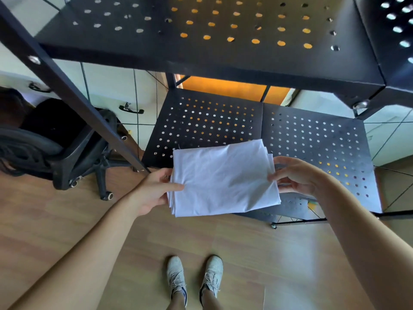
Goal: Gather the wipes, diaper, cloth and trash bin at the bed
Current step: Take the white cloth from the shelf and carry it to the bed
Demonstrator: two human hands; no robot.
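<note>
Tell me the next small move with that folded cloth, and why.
Probably draw the white cloth back clear of the black perforated shelf and turn away. The left hand and right hand already pinch its opposite edges, and no bed is in view.

Black perforated metal rack on a wood-look floor.

The rack [223, 52] has a top shelf of black sheet metal punched with round holes, carried on dark angled uprights with bolts at the corners. The middle shelf [312, 139], below and nearer, is two perforated panels side by side; the far end of a folded white cloth [223, 177] overlaps its near-left edge, and whether the cloth rests on the panel or is lifted clear cannot be told. A lower shelf [290, 206] shows only partly under it. A small caster [274, 226] meets the floor [279, 260]. A black office chair [67, 153] stands on the floor to the left.
</note>
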